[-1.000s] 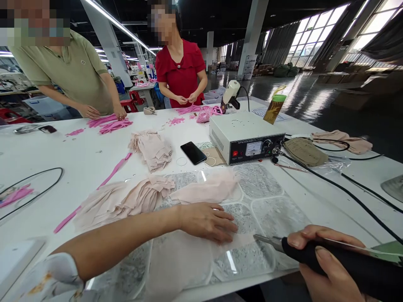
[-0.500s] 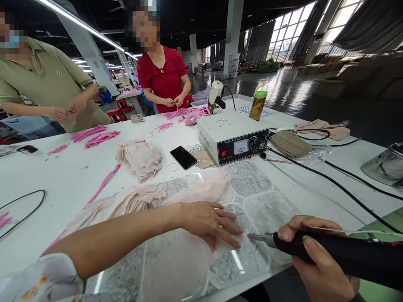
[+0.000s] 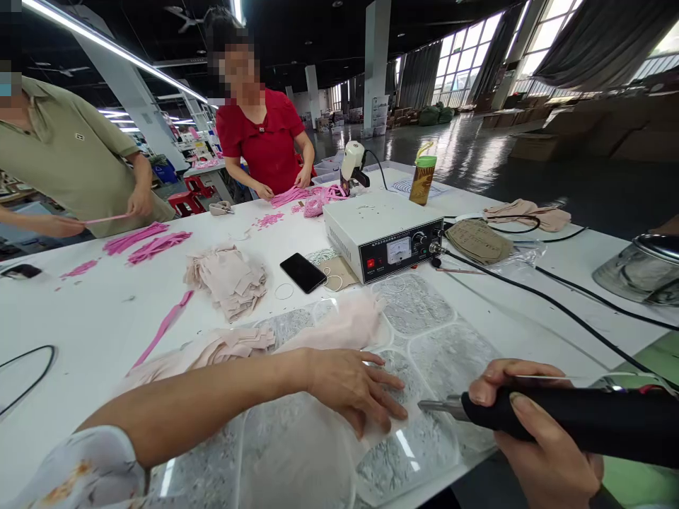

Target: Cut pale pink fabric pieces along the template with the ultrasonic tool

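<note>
Left hand: flat, fingers spread, pressing pale fabric, on the near side of the white box. Right hand: closed round black tool, its metal tip just beside the left fingertips. Phone and fabric stack: left of the box. Green-lidded bottle: behind the box, contents not discernible.

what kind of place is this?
Probably a garment workshop: stacks of cut beige fabric pieces and pink strips on a long white table, plus a white control box cabled to the black handheld tool in the right hand.
</note>
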Demonstrator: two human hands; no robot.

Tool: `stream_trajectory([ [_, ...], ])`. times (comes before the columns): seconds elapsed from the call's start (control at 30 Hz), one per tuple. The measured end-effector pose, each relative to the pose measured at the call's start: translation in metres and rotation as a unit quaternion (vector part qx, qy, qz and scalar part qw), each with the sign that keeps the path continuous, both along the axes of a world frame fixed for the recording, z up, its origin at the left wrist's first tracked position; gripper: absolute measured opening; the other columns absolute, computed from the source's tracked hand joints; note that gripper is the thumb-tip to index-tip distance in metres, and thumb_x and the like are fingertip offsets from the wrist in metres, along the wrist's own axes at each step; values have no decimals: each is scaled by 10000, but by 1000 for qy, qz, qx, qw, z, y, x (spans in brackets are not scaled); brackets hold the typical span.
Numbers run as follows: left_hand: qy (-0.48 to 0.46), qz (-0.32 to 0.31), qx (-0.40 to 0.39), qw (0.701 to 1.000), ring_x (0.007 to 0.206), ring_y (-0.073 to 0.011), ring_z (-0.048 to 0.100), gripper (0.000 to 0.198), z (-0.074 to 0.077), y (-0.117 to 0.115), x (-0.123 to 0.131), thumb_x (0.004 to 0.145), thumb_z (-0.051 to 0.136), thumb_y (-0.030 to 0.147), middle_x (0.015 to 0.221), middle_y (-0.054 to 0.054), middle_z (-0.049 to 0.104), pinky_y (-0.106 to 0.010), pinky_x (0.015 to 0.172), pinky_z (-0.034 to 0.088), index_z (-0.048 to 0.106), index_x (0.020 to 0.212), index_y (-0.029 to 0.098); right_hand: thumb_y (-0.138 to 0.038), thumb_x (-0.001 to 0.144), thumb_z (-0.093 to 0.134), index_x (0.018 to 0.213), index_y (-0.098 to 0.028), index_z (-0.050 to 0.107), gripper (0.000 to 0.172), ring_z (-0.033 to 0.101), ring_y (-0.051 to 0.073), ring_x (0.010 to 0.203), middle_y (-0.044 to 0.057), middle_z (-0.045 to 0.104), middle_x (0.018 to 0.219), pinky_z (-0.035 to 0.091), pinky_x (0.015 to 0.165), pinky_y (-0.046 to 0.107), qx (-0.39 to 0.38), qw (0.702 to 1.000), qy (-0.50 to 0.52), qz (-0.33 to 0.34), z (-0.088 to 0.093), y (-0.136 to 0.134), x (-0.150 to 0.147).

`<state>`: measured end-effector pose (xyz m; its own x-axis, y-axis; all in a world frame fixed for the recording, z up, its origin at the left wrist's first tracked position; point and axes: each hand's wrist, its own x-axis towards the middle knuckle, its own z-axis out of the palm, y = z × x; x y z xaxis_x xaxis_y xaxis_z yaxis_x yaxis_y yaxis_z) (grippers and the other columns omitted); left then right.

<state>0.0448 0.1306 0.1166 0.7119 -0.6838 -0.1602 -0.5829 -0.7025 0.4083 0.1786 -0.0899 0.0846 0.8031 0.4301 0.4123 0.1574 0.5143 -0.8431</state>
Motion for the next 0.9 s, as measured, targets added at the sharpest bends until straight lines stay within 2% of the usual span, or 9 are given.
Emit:
stream_trajectory([
  [0.13, 38, 9, 7, 999, 1446, -182, 323, 107, 1, 1, 1, 831, 748, 280, 1386, 34, 575, -317, 1229, 90, 704, 928, 269, -226, 777, 656, 860, -231, 645, 84, 589, 150, 545, 13, 604, 759, 555, 550, 337, -7, 1000, 8, -6, 1, 2, -2],
  [0.3, -12, -8, -35, 999, 1411, -214, 390, 67, -6, 5, 0, 823, 756, 258, 1335, 16, 619, -341, 1219, 155, 708, 870, 250, -212, 769, 654, 858, -230, 641, 93, 591, 149, 551, 12, 605, 759, 543, 554, 325, -18, 1000, 16, -9, 1, 1, -3],
  [0.4, -7, -7, -45, 999, 1410, -213, 392, 39, -8, 7, 0, 839, 738, 231, 1334, 14, 619, -340, 1217, 167, 706, 853, 247, -233, 785, 643, 857, -225, 637, 72, 594, 154, 556, 17, 604, 755, 543, 555, 330, -21, 999, 24, -12, 3, 2, -4],
  [0.6, 40, 11, -35, 999, 1424, -199, 365, 93, -4, 5, 2, 804, 774, 243, 1355, 29, 602, -317, 1221, 129, 711, 869, 265, -247, 763, 657, 848, -227, 643, 89, 591, 146, 539, 10, 600, 746, 539, 539, 317, -15, 999, 33, -10, 5, 4, -3],
  [0.73, 60, 36, -56, 996, 1415, -187, 382, 112, -4, 4, 2, 784, 790, 228, 1334, 69, 614, -296, 1216, 135, 724, 845, 294, -267, 740, 673, 831, -228, 628, 109, 583, 152, 521, 7, 590, 724, 540, 536, 341, -30, 999, 45, 2, 11, 1, -5],
  [0.83, 36, 28, -78, 996, 1403, -206, 402, 119, -7, 6, 1, 771, 800, 228, 1308, 56, 635, -303, 1210, 157, 728, 847, 282, -282, 722, 692, 830, -241, 590, 154, 571, 154, 538, -1, 550, 720, 537, 534, 343, -43, 996, 84, 1, 13, -4, -14],
  [0.9, 16, 21, -87, 996, 1400, -212, 407, 116, -10, 7, 0, 780, 793, 236, 1303, 54, 639, -310, 1207, 168, 725, 865, 279, -289, 761, 661, 869, -254, 571, 145, 557, 151, 549, 5, 524, 751, 534, 519, 338, -45, 995, 90, 3, 11, -8, -22],
])
